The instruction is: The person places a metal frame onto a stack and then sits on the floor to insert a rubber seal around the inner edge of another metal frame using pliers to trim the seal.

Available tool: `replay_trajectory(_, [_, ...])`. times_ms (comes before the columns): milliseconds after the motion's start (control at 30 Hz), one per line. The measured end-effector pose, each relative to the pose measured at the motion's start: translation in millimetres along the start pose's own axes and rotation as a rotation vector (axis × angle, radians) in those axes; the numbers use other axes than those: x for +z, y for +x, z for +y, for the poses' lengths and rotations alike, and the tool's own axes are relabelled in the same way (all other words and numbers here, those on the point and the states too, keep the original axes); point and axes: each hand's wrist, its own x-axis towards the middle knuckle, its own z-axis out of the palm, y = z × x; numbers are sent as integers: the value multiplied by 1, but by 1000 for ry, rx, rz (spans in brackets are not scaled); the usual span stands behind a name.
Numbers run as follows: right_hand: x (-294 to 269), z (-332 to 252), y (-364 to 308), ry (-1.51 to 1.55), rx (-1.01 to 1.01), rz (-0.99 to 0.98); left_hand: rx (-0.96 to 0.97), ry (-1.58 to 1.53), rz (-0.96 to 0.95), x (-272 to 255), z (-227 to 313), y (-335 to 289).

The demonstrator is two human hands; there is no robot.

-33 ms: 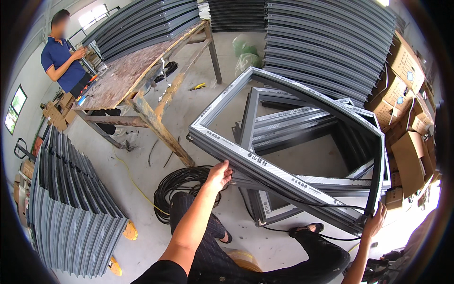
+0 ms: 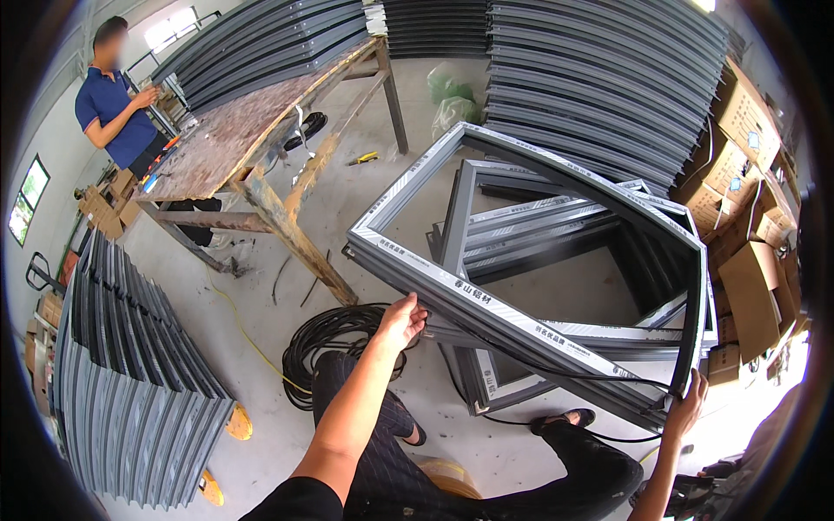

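Note:
A grey metal window frame (image 2: 504,306) with printed white protective film lies tilted on top of other frames in front of me. Along its near side runs a thin black rubber strip (image 2: 599,377), reaching toward the near right corner. My left hand (image 2: 403,323) is closed at the near side, thumb and fingers pinched at the strip; the grip point is partly hidden. At the near right corner, my right hand (image 2: 686,405) is closed around the frame's edge, the strip's end bending close to its fingers. Beneath lie more grey frames (image 2: 456,221), stacked askew.
A coil of black strip (image 2: 304,356) lies on the floor beside my left leg. Left stands a stack of grey profiles (image 2: 143,408); behind, a worn wooden table (image 2: 252,113) with a person (image 2: 117,108) beside it. Cardboard boxes (image 2: 738,130) line the right. Yellow-handled tool (image 2: 363,159) on floor.

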Motion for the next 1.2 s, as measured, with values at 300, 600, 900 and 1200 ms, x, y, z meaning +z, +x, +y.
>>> replay_trajectory(300, [-107, -73, -3, 1123, 413, -731, 30, -4, 12, -9, 0, 6])
replay_trajectory(600, [-147, -55, -26, 758, 387, -1008, 59, 75, 82, -5, 3, 12])
replay_trajectory(900, [-94, -12, -40, 1500, 670, -842, 82, 182, 131, 6, 5, -2])
replay_trajectory(1200, [-47, -12, -56, 1740, 973, -736, 154, 269, 57, -1, -8, 4])
